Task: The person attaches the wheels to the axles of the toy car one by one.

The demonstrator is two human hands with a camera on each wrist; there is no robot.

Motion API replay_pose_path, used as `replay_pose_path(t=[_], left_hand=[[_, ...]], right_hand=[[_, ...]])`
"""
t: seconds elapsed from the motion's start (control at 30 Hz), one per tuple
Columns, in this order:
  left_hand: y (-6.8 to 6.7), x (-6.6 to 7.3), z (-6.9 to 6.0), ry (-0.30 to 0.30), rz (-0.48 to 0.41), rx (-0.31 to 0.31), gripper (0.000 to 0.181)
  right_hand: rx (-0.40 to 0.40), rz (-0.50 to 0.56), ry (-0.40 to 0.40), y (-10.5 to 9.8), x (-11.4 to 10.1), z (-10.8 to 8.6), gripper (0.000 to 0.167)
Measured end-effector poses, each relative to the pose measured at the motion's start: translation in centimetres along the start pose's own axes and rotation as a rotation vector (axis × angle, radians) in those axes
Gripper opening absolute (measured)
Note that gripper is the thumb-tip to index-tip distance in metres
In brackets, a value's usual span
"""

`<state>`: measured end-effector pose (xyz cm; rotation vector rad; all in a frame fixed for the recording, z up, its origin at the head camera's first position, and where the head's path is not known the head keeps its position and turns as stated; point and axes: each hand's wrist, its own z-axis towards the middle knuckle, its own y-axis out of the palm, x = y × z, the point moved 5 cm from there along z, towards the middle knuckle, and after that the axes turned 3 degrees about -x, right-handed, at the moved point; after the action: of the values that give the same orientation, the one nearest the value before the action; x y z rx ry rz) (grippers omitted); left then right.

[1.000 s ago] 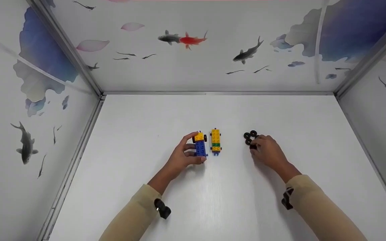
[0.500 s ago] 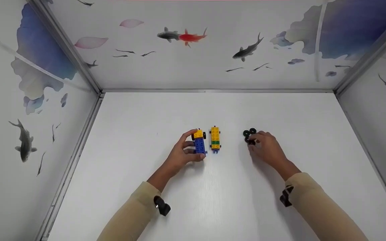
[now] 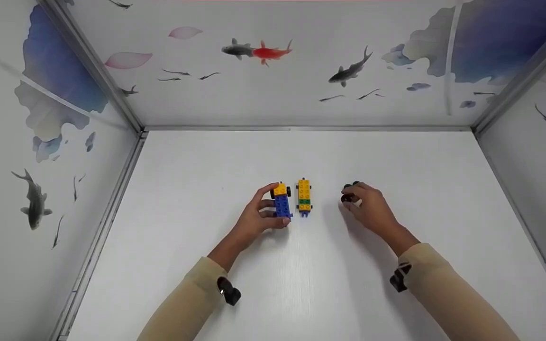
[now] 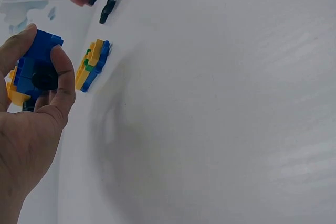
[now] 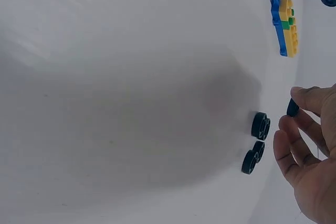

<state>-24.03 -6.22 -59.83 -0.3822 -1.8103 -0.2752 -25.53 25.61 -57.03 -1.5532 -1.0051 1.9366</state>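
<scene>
My left hand (image 3: pixel 253 219) grips a blue and yellow toy brick car (image 3: pixel 282 205), thumb at its near end and a finger at the far end. Black wheels sit at the car's yellow end, and a dark wheel (image 4: pixel 44 77) shows on its side in the left wrist view. Just right of it on the table lies a second car (image 3: pixel 304 190), yellow and green bricks on a blue base, with bare axle stubs. Farther right, my right hand (image 3: pixel 375 208) pinches a small black wheel (image 5: pixel 293 107) between thumb and fingers, lifted off the table.
Several loose black wheels (image 5: pixel 260 125) lie close together on the table under the right hand, mostly hidden by it in the head view. The white table (image 3: pixel 216 161) is enclosed by walls with painted fish (image 3: pixel 273 52) and metal edging.
My right hand has picked a black wheel out of the group, raised it and shifted slightly left. The left hand keeps the blue and yellow car in nearly the same place.
</scene>
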Motion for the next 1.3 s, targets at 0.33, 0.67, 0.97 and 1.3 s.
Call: replay_pose_path(t=[0.33,0.67,0.97,1.3], left_hand=[[0.2,-0.2,-0.3,0.0,-0.046,-0.007,0.098],[0.1,-0.4,0.1,0.024,-0.09,-0.014,0.079],[0.0,-0.4,0.2,0.05,-0.082,-0.03,0.073],[0.3,-0.2,0.2,0.041,-0.093,-0.031,0.074]], right_hand=[[-0.028,0.029,0.011,0.6,-1.8,0.1,0.034],[-0.044,0.024,-0.034,1.3,-3.3,0.4,0.035],[-0.055,0.051,-0.066,1.9,-4.3,0.5,0.034],[-0.101,0.098,-0.104,2.9,-5.9,0.5,0.032]])
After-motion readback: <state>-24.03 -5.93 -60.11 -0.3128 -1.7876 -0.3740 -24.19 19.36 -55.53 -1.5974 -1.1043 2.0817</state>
